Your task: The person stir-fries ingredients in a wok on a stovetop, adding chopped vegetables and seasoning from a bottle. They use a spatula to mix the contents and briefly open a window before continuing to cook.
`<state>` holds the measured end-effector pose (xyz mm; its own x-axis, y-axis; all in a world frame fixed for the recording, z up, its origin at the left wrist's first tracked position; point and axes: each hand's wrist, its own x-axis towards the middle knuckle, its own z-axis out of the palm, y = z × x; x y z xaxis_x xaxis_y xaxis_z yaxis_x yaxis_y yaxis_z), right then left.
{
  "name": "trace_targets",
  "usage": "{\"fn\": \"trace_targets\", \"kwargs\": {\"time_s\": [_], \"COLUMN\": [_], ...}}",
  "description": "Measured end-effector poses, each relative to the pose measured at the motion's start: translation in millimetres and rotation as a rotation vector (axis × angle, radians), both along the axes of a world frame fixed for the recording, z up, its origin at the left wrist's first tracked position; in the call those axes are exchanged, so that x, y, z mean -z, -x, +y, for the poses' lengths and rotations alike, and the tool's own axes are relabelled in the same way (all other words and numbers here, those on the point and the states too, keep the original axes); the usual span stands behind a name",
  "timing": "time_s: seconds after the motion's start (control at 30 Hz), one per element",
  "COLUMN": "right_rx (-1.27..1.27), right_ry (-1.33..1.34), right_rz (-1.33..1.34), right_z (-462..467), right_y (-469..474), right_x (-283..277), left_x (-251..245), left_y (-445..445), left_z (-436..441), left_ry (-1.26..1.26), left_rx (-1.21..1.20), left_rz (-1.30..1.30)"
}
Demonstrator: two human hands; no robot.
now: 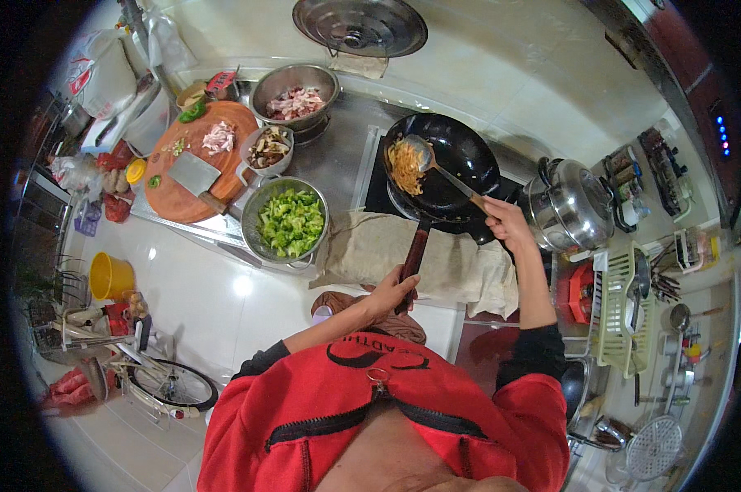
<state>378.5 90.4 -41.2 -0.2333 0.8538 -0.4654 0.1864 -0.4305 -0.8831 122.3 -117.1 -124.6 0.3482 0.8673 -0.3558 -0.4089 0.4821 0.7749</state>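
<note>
My left hand [392,291] grips the dark wooden handle [416,249] of a black wok [469,154] on the stove. My right hand [507,222] holds a metal ladle or wok spatula [450,175] by its wooden end. The tool's head lies over shredded golden-brown food [405,165] at the left side of the wok. A beige cloth [401,243] covers the counter's front edge beneath the wok handle. Left of it, a metal strainer basket [252,230] holds chopped green vegetable [290,221].
A cleaver [195,175] and sliced pale meat [219,137] lie on a round wooden chopping board [161,150]. Behind are a metal bowl of raw meat [261,92] and a small bowl of sliced mushrooms [269,147]. A steel steamer pot [570,200] stands close to my right forearm.
</note>
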Motion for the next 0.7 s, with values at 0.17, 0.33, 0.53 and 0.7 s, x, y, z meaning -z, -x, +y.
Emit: {"fn": "trace_targets", "kwargs": {"time_s": [0.17,0.33,0.53,0.7], "right_rx": [-0.227,-0.284,0.051,0.094], "right_ry": [-0.656,-0.643,-0.748,-0.658], "right_rz": [-0.584,-0.872,-0.825,-0.575], "right_z": [-56,-99,-48,-27], "right_y": [-11,-4,30,50], "right_x": [-87,-123,-29,2], "left_x": [-2,-7,-7,-7], "left_y": [0,0,-1,-1], "left_z": [-1,-1,-2,-1], "left_ry": [0.020,0.010,0.020,0.020], "left_rx": [-0.005,-0.007,0.000,-0.003], "left_rz": [0.016,0.040,0.045,0.052]}}
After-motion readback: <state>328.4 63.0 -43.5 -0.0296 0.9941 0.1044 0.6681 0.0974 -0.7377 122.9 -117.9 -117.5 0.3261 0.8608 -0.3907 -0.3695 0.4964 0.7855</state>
